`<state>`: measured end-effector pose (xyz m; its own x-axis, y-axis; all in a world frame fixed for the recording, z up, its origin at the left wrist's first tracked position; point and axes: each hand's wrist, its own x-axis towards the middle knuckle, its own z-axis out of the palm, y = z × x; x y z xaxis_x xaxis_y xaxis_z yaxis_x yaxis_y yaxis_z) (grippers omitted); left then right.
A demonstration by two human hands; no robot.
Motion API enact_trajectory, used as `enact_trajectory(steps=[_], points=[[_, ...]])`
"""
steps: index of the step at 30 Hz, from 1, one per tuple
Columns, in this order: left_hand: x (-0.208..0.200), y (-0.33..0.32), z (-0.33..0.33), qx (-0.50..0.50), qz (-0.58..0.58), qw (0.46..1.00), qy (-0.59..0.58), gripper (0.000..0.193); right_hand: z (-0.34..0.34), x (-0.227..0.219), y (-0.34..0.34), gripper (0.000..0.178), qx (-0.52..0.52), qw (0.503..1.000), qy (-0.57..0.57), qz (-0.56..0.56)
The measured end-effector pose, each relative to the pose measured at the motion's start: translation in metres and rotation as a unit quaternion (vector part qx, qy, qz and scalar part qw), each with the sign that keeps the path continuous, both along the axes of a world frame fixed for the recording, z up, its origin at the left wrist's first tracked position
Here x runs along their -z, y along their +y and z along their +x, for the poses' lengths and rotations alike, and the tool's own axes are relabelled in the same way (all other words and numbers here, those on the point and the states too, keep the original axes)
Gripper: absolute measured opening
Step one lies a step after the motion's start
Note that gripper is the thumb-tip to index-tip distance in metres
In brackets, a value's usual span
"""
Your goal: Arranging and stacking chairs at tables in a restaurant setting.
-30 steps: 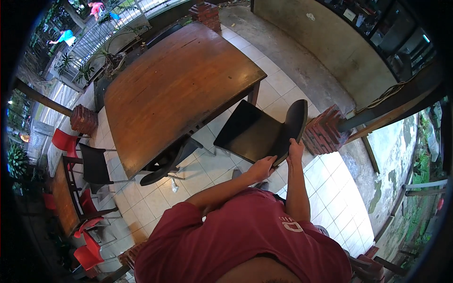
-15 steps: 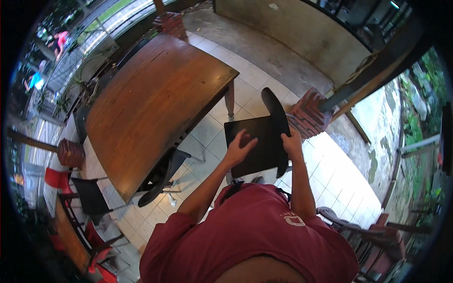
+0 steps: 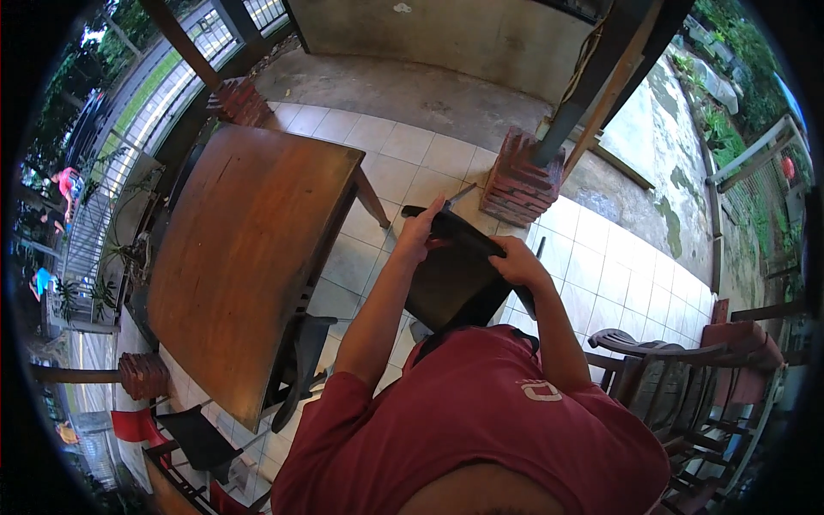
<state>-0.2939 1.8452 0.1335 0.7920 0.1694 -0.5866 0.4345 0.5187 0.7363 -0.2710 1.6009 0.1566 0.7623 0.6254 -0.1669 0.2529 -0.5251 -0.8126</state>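
A black chair (image 3: 448, 287) with a flat seat and a curved backrest stands right in front of my body. My left hand (image 3: 418, 233) is closed on the left part of the backrest, the thumb lying along its edge. On the right side of the same backrest, my right hand (image 3: 520, 263) grips with its fingers bent over the top. Thin metal legs poke out past the chair, and my body hides its near side. To the left is a large brown wooden table (image 3: 249, 257), its near right leg close to the chair.
A second black chair (image 3: 302, 369) is tucked at the table's near side. Beyond my chair rises a brick pillar base (image 3: 522, 178). Wooden chairs (image 3: 661, 365) stand at the lower right; black and red chairs (image 3: 197, 433) at the lower left. Pale tiles (image 3: 592, 266) cover the floor.
My left hand has gone from hovering open over the seat to holding the backrest. The chair has turned, its backrest swinging leftward across the far side. My view has shifted too.
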Motion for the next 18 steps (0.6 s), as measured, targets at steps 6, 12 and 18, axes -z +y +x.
enact_trajectory(steps=[6,12,18], points=[[0.007,-0.035,0.019,-0.094,-0.030,0.995,-0.006,0.030,0.025,0.004,-0.024,0.036,-0.020,0.999,0.020,0.028],[0.003,-0.078,0.026,-0.162,-0.032,0.986,-0.030,0.030,0.059,0.013,-0.062,0.038,-0.069,0.996,0.009,0.060],[0.003,-0.101,0.026,-0.205,0.000,0.978,-0.039,0.019,0.080,0.027,-0.078,0.038,-0.129,0.988,-0.005,0.083]])
